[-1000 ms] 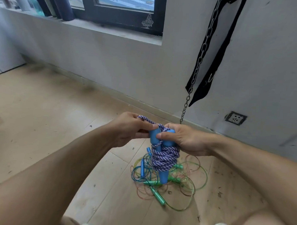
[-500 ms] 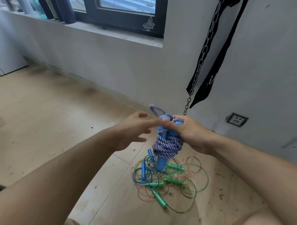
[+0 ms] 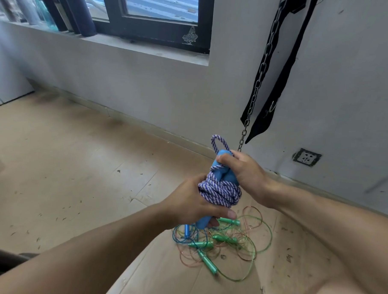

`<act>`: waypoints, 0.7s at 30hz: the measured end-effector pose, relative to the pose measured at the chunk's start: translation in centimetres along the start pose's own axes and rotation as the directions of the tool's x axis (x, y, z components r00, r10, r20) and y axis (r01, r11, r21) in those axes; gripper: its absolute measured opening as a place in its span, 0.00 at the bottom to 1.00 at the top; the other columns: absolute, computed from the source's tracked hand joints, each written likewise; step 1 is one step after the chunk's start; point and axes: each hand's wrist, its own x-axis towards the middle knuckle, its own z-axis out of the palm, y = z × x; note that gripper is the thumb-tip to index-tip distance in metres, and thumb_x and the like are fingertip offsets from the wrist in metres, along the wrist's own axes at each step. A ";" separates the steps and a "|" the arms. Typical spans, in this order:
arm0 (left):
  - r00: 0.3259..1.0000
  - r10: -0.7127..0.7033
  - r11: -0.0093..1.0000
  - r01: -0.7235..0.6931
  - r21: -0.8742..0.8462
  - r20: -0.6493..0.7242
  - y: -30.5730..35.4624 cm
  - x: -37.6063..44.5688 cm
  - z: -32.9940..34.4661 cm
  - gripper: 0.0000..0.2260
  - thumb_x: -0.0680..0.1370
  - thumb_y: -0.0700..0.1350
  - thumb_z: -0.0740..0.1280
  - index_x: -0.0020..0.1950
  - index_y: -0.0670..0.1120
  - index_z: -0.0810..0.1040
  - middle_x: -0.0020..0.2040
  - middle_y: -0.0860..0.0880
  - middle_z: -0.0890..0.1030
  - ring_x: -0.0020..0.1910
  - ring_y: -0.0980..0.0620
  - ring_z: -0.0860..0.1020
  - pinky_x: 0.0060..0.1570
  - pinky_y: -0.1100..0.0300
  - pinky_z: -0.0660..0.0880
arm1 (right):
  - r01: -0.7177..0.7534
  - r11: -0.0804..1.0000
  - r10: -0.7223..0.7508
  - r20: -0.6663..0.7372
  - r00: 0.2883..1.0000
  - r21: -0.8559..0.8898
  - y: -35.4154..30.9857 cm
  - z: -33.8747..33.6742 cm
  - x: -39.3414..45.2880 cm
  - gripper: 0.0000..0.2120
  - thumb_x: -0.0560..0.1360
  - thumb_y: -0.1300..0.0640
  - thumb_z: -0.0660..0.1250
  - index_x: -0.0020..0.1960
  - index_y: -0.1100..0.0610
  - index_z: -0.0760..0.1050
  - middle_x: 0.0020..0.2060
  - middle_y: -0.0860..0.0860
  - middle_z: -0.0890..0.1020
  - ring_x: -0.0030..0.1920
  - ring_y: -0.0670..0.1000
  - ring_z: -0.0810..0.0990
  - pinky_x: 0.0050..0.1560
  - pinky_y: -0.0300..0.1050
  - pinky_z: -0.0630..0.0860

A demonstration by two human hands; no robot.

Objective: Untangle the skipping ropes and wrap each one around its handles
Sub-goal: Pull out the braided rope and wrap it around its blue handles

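Observation:
A purple-and-white braided skipping rope (image 3: 220, 191) is wound in a thick coil around its two blue handles (image 3: 223, 172), held upright above the floor. A short loop of the rope sticks up above the handle tops. My right hand (image 3: 245, 173) grips the upper ends of the handles, thumb on top. My left hand (image 3: 197, 202) grips the coil and the lower handle ends from the left. Below, on the floor, lies a tangle of thin ropes (image 3: 235, 242) in green, blue and orange, with green handles (image 3: 207, 260) and a blue handle (image 3: 186, 230).
A grey wall runs close behind, with a hanging metal chain (image 3: 259, 76), black straps (image 3: 280, 84) and a wall socket (image 3: 306, 157). A window sill (image 3: 148, 49) lies to the upper left. Wooden floor (image 3: 76, 164) stretches to the left. My knee (image 3: 316, 285) is at lower right.
My left hand let go of the rope end near the handle tops and dropped down to grip the coil and lower handles. The bundle rose slightly; a loop now sticks up.

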 end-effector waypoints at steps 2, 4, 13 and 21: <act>1.000 -0.017 0.999 0.018 -0.043 0.017 0.1 0.0 -0.1 0.29 0.65 0.36 0.82 0.61 0.42 0.74 0.45 0.44 0.84 0.41 0.42 0.84 0.44 0.44 0.83 | 0.003 0.998 -0.005 -0.028 1.000 -0.059 0.3 0.0 -0.2 0.15 0.66 0.37 0.64 0.41 0.48 0.78 0.40 0.54 0.83 0.42 0.55 0.79 0.55 0.66 0.76; 0.996 -0.037 0.996 0.043 -0.075 0.078 0.4 -0.2 -0.7 0.31 0.66 0.34 0.81 0.64 0.42 0.71 0.47 0.43 0.84 0.41 0.38 0.84 0.45 0.42 0.82 | 0.031 0.996 -0.033 -0.018 0.999 -0.084 0.2 0.0 -0.4 0.20 0.66 0.34 0.62 0.45 0.49 0.75 0.42 0.53 0.80 0.42 0.53 0.78 0.56 0.67 0.75; 0.979 -0.006 1.000 0.012 -0.026 0.204 2.3 -1.2 -1.2 0.20 0.72 0.33 0.76 0.61 0.41 0.74 0.47 0.45 0.82 0.45 0.44 0.82 0.49 0.47 0.83 | 0.133 0.988 -0.131 -0.029 0.991 0.075 -0.8 0.1 -0.4 0.16 0.80 0.41 0.65 0.44 0.52 0.70 0.37 0.49 0.73 0.38 0.48 0.72 0.45 0.49 0.70; 0.977 -0.178 0.973 0.192 -0.129 0.116 2.0 -0.8 0.9 0.29 0.69 0.74 0.57 0.62 0.60 0.76 0.58 0.57 0.84 0.59 0.55 0.81 0.63 0.49 0.75 | 0.004 0.948 0.035 -0.119 0.992 0.317 -1.8 0.4 -0.2 0.14 0.82 0.49 0.64 0.46 0.58 0.81 0.38 0.54 0.82 0.37 0.50 0.80 0.40 0.44 0.79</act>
